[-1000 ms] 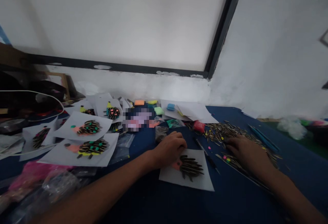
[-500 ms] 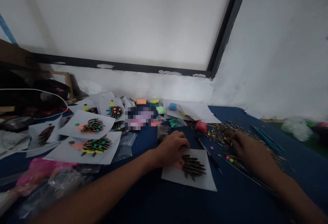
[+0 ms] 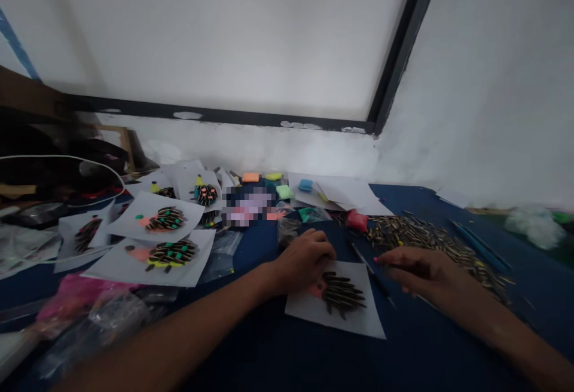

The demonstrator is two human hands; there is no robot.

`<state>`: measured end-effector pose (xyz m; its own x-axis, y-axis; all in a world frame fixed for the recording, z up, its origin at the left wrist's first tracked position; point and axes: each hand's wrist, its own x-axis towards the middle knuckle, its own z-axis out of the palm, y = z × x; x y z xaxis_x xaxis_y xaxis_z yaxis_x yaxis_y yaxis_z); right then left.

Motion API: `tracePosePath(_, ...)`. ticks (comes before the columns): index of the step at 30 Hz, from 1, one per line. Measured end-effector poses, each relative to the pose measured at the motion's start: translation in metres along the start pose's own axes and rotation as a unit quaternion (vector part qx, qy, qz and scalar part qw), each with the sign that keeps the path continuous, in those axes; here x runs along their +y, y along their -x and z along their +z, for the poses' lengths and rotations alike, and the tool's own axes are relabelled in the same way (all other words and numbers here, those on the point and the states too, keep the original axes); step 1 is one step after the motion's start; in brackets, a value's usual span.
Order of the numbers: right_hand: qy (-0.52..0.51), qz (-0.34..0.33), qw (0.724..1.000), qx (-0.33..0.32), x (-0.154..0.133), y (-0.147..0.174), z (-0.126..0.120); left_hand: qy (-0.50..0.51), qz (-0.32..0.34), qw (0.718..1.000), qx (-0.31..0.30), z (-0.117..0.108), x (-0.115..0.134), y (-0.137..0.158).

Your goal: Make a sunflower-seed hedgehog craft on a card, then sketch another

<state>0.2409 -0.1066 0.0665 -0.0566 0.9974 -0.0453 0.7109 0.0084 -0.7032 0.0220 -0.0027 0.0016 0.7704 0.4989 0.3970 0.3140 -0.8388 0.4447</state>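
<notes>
My left hand (image 3: 307, 259) rests, fingers curled, over the upper left corner of a white paper sheet (image 3: 334, 323). What is under its fingers, if anything, is hidden. On that sheet is a hedgehog figure (image 3: 343, 293) with a salmon-pink clay face and spines of striped sunflower seeds. To the right, my right hand (image 3: 417, 269) hovers low over the table, thumb and forefinger apart. Its forefinger tip is at a small pink clay ball (image 3: 375, 259). A dark pen-like tool (image 3: 379, 284) lies between the sheet and this hand.
Loose sunflower seeds (image 3: 426, 233) are spread at the right, beside blue tweezers (image 3: 479, 245). A red clay lump (image 3: 357, 220) lies near them. Finished hedgehog sheets (image 3: 130, 213) overlap at the left, above crumpled plastic bags (image 3: 112, 320). Clay packets (image 3: 251, 177) sit along the wall.
My right hand has moved left and nearer, from the seed pile to the pink ball, and its fingers have stretched out. My left hand stays on the sheet. The view has shifted slightly.
</notes>
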Motion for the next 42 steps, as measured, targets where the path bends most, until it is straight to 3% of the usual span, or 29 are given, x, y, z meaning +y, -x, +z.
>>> tracePosePath(4, 0.049, -0.053, 0.997, 0.017, -0.009, 0.007, 0.009, 0.002, -0.002, 1.000, -0.001, -0.001, 0.001, 0.000)
tracePosePath(7, 0.104, -0.056, 0.993, 0.029, -0.017, 0.012, 0.019, 0.001, 0.000, 1.000, -0.003, -0.002, 0.001, 0.000)
tracePosePath(11, 0.122, -0.093, 0.988, 0.011, -0.020, 0.016, 0.030, 0.000, 0.010, 1.000, 0.005, -0.001, 0.000, 0.000)
tracePosePath(16, 0.163, -0.066, 0.984, -0.025, -0.018, 0.019, 0.031, -0.006, 0.005, 1.000, -0.004, -0.002, 0.000, 0.001)
tracePosePath(21, 0.181, -0.111, 0.977, -0.016, -0.019, 0.019, 0.030, -0.004, 0.006, 1.000, -0.004, -0.002, 0.001, 0.000)
tracePosePath(26, 0.217, -0.103, 0.970, -0.023, -0.017, 0.020, 0.033, -0.007, 0.006, 1.000, -0.006, -0.001, 0.000, 0.000)
tracePosePath(42, 0.227, -0.152, 0.961, 0.033, -0.011, 0.020, 0.055, -0.009, -0.003, 1.000, -0.010, -0.001, -0.001, 0.000)
